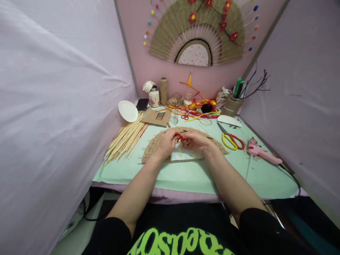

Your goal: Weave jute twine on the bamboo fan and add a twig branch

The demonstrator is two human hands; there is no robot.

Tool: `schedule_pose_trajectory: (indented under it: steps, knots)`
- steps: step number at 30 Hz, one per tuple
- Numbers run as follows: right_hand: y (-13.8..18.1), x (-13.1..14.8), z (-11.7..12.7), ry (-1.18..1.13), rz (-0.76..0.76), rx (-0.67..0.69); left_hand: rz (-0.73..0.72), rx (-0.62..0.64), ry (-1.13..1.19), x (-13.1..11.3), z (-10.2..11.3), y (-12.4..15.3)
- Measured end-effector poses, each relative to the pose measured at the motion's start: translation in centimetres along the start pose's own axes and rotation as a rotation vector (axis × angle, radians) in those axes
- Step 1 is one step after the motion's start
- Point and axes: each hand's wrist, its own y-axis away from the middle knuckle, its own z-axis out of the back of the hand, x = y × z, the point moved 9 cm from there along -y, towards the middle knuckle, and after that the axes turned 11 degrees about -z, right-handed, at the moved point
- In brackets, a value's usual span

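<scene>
My left hand [167, 141] and my right hand [195, 140] meet over the middle of a woven twine fan [152, 147] that lies flat on the pale green table [186, 175]. Between their fingertips both pinch a small red pipe cleaner piece [180, 136]. The fingers of each hand are curled closed around it. Under my hands the fan's light centre panel [184, 155] shows, partly hidden by my wrists.
A bundle of bamboo skewers [124, 140] and a white paper plate [128, 111] lie at left. Yellow-and-red scissors [232, 140] and a pink glue gun [261, 152] lie at right. Coloured pipe cleaners [196, 106], a twine spool [163, 90] and a pen cup [232, 104] stand behind. A finished fan [198, 32] hangs on the wall.
</scene>
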Motion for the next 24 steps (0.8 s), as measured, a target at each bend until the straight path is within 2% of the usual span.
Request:
schedule_pose_trajectory:
  steps: [3, 5, 7, 9, 12, 15, 20, 24]
  knots:
    - [0.0, -1.0, -0.8, -0.137, -0.118, 0.113, -0.035, 0.021, -0.046, -0.2, -0.1, -0.1]
    - [-0.1, -0.9, -0.6, -0.174, -0.114, 0.104, 0.000, -0.025, -0.018, 0.5, 0.1, -0.1]
    - [-0.2, -0.4, 0.1, -0.175, -0.072, 0.051, 0.113, -0.106, 0.132, 2.1, 0.3, 0.0]
    - [-0.2, 0.5, 1.1, -0.142, 0.018, -0.035, 0.292, -0.188, 0.376, 4.2, 0.2, 0.5]
    - [0.7, 2.9, 2.1, 0.039, 0.298, -0.203, 0.532, -0.242, 0.742, 6.0, -1.0, 1.4]
    - [1.9, 4.5, 1.1, 0.358, 0.536, -0.293, 0.634, -0.193, 0.976, 5.8, -2.1, 1.7]
    - [3.3, 5.4, -0.6, 0.760, 0.734, -0.464, 0.668, -0.169, 1.072, 5.6, -2.6, 1.9]
    - [3.8, 5.8, -1.4, 0.866, 0.803, -0.509, 0.656, -0.175, 1.044, 5.8, -2.6, 1.9]
